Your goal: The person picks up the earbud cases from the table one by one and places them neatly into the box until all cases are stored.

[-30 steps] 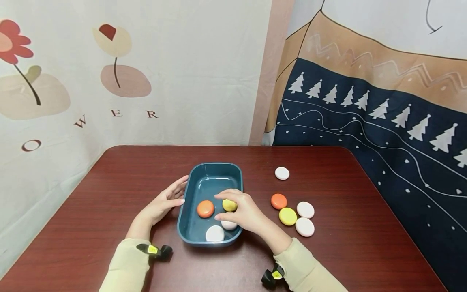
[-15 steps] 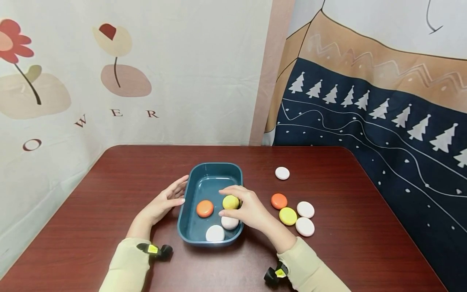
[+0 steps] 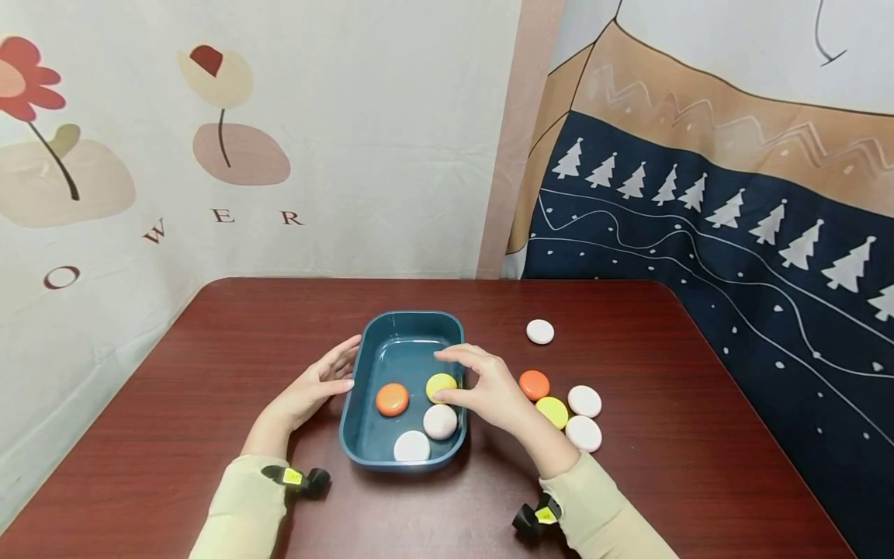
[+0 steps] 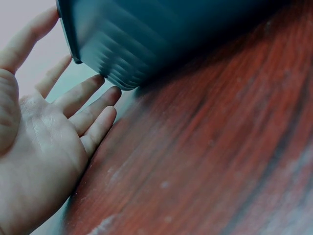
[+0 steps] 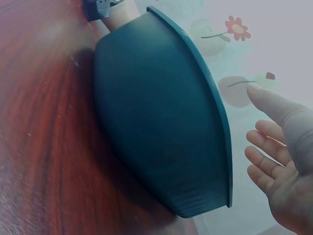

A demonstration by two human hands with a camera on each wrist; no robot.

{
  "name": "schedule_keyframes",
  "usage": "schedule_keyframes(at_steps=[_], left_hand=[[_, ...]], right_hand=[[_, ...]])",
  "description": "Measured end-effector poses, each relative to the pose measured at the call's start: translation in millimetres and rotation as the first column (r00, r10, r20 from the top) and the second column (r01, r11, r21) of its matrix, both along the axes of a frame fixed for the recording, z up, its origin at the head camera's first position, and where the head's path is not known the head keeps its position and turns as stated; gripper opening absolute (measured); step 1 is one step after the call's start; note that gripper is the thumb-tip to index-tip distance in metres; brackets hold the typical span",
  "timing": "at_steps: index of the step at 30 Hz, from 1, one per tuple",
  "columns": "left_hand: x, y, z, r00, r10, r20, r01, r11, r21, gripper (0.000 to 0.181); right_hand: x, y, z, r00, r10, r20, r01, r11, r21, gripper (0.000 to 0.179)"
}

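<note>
Fingers (image 4: 80,93) apart, the left hand (image 3: 303,396) touches the left side of a blue tray (image 3: 391,365) on the dark red surface (image 3: 656,388). Inside lie an orange disc (image 3: 393,400), then a white disc (image 3: 412,447), another white one (image 3: 440,423) and a yellow disc (image 3: 438,383). The right hand (image 3: 492,392), thumb and fingers apart, hovers at the tray's right rim. Farther right lie a second orange disc (image 3: 534,385), a second yellow one (image 3: 554,411) and three more whites (image 3: 584,401).

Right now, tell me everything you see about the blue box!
The blue box, shiny like plastic, is rectangular, with rounded corners and no lid. It sits upright on the table, holding an orange disc, a yellow disc and two white discs. The left hand touches its left side; the right hand hovers over its right rim.
</note>
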State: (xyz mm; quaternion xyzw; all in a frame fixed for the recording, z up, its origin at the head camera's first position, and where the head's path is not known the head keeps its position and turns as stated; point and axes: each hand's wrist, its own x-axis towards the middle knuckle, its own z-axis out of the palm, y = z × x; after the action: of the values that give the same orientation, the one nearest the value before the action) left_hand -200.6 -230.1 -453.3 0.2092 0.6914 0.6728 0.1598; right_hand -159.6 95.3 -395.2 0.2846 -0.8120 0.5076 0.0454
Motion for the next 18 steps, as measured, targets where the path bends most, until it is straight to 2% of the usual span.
schedule_keyframes(at_steps=[7,18], left_hand=[[0.0,-0.5,0.0,1.000,0.000,0.003,0.000,1.000,0.001,0.074],[-1.9,-2.1,-3.4,1.000,-0.010,-0.014,0.010,1.000,0.013,0.074]], right_hand=[[-4.1,6,1.2,0.998,-0.050,-0.040,0.050,0.999,-0.002,0.050],[-12.1,19,0.4,0.995,-0.095,-0.017,0.094,0.994,-0.050,0.048]])
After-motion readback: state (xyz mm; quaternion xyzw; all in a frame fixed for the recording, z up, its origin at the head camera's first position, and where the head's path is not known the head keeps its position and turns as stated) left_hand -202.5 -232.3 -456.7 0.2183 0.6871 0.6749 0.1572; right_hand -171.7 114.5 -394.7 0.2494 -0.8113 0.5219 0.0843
